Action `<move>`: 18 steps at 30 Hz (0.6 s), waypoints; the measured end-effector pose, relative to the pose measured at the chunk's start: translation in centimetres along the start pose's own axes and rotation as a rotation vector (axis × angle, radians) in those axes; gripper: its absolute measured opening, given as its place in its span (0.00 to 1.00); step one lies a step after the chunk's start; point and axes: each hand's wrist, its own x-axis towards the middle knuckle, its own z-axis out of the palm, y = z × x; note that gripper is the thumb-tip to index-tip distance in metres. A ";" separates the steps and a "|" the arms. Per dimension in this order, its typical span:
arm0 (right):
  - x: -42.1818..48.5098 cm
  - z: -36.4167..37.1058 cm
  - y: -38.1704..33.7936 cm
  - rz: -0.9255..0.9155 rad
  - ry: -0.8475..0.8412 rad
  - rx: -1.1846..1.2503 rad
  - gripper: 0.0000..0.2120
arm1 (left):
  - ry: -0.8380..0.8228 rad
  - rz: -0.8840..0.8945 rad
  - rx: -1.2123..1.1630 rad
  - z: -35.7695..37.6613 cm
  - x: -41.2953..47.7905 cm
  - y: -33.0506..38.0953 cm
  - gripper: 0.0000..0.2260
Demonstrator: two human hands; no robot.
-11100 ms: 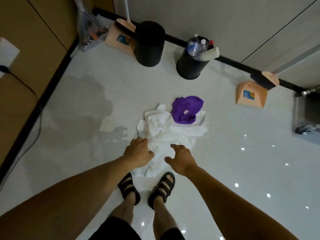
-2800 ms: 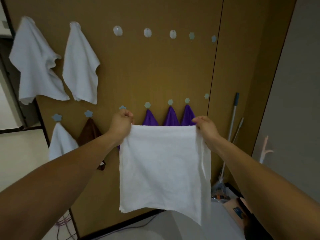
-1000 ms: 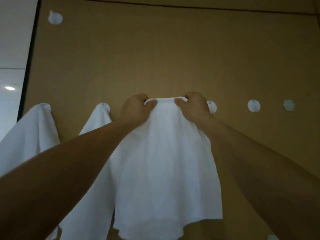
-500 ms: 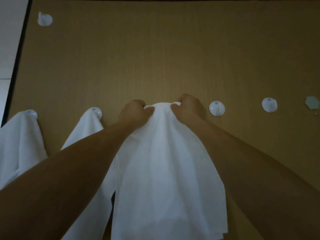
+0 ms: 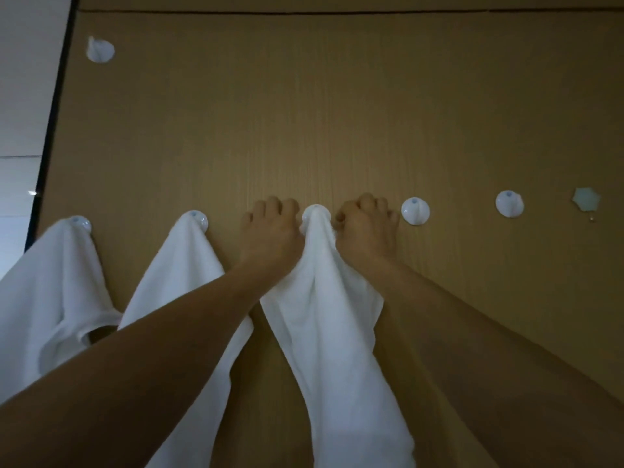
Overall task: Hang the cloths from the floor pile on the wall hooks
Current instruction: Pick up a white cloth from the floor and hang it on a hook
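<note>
We face a tan, finely grained wall panel (image 5: pixel 337 113) that fills nearly the whole view; its left edge is a dark strip, and beyond that lies a pale grey wall (image 5: pixel 27 96). A seam runs along the panel's top edge. A row of round white hooks crosses the panel at mid-height. Near the left edge, one white cloth (image 5: pixel 50 298) hangs from the first hook (image 5: pixel 81 222), and a second white cloth (image 5: pixel 182 282) hangs from the next hook (image 5: pixel 199 219) just beside it. A lone white hook (image 5: pixel 100 50) sits high in the panel's upper left corner.

The cloth we are hanging (image 5: pixel 331 332) drapes from the middle hook (image 5: pixel 315 214), its gathered top looped over it. Our left hand (image 5: pixel 270 236) touches the cloth's left side, fingers curled against the panel, pinching the fabric just below the hook. Our right hand (image 5: pixel 366 231) is pressed to its right side, fingers bunched and gripping the fabric.

Toward the right edge two hooks (image 5: pixel 415 211) (image 5: pixel 509 203) stand bare, then a pale hexagonal hook (image 5: pixel 586 199). We can read no writing or labels anywhere
</note>
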 end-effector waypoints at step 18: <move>-3.1 -1.1 0.5 0.244 -0.464 0.801 0.05 | -0.826 -0.538 -1.062 -2.8 -4.4 0.2 0.14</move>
